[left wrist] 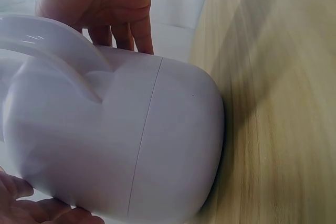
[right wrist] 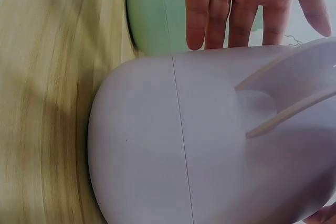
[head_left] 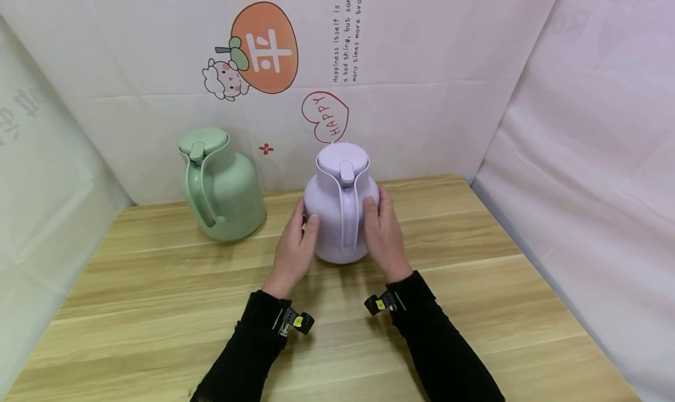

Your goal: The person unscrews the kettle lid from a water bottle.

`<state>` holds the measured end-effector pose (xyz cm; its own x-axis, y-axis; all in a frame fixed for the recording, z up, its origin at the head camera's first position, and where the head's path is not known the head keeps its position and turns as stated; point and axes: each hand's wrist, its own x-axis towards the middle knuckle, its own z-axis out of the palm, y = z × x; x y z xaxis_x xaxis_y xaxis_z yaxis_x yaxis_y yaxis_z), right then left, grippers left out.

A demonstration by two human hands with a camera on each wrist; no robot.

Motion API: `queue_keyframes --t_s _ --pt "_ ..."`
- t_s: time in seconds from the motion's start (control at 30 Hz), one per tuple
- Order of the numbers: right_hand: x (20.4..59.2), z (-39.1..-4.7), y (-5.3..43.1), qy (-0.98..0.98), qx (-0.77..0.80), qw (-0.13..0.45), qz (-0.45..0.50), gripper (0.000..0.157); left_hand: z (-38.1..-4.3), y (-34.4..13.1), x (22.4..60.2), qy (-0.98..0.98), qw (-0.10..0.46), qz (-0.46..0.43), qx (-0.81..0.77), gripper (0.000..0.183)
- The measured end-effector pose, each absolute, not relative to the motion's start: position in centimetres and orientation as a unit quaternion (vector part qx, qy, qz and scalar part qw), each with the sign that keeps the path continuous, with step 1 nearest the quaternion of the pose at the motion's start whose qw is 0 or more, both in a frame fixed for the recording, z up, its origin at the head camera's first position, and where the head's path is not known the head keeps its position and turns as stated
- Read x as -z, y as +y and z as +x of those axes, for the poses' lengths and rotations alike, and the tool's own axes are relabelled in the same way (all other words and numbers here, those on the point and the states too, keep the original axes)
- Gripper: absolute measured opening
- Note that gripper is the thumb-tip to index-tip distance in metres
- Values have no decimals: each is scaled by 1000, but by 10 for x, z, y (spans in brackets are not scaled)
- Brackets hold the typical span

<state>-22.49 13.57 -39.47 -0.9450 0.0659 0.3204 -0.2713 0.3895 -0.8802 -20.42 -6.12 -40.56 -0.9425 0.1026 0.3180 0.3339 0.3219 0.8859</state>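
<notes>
Printed white cloth (head_left: 422, 68) hangs behind lilac jug (head_left: 324, 220), which stands upright on wood-grain tabletop (head_left: 158, 302): smooth, plastic-looking, rounded body, looped handle (head_left: 350, 220). L hand (head_left: 292, 249) & R hand (head_left: 386, 238) flank it, touching, straight-fingered; grip firmness n/a. Green jug (head_left: 237, 197), similar shape, stands left of it, untouched. Prob. mid-handling: lilac jug's on its base, lid (head_left: 340, 154) on, hands not yet off.

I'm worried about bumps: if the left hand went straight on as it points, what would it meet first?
Most likely the rounded lilac plastic-looking jug, as the left hand appears to touch its side; beyond hangs the white printed cloth, though depth is unclear.
</notes>
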Motion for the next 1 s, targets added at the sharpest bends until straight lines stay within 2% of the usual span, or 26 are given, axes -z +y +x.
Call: queue_keyframes --t_s 1.0 --pt "392 -217 122 -845 -502 171 65 61 -174 -72 403 -830 171 -85 524 69"
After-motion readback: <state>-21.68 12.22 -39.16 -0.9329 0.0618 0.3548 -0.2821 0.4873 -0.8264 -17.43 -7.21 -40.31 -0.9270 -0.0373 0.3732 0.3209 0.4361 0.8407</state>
